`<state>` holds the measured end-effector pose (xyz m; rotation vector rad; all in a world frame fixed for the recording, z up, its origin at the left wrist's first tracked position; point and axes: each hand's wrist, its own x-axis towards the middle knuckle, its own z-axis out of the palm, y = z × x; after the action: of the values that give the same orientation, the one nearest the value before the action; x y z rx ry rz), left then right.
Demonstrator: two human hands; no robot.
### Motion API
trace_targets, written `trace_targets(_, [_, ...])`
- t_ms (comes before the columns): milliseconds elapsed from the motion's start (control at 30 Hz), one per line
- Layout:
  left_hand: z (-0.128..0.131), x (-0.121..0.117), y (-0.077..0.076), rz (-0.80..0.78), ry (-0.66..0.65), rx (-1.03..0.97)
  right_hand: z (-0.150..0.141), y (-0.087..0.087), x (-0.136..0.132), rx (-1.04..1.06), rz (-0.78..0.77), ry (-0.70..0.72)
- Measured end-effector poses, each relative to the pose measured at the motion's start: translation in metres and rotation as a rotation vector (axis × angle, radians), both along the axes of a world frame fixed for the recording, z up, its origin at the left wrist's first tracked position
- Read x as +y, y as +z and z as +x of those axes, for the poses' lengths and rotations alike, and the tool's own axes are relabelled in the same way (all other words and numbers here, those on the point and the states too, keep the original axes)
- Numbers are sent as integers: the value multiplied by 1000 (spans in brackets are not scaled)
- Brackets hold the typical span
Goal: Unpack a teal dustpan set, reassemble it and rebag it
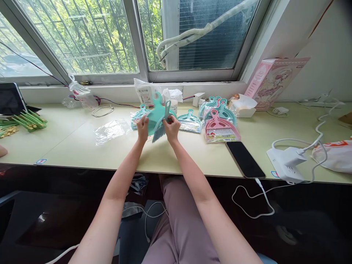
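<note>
One bristled brush (158,132), rounded dustpan (155,114)

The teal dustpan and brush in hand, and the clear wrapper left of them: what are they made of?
Dustpan: probably moulded plastic, smooth, satiny and evenly coloured.
Brush: smooth greenish handle, likely plastic; fine straight bristles look synthetic, though natural fibre is possible.
Wrapper: thin glossy plastic film, judging by its crinkles, glints and the tabletop showing through.
</note>
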<state>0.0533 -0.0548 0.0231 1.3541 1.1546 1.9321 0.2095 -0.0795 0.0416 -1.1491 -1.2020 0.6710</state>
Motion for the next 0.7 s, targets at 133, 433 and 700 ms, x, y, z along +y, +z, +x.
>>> trace_targets(133, [-50,18,7,8,524,-259,7,6,-4,99,9,-20])
trace_targets(433, [-104,11,5,-324,687,167,16,14,-8,-758,-237,-85])
trace_targets(700, [-114,1,5,-751,473,628,16,-3,4,-986,-351,-57])
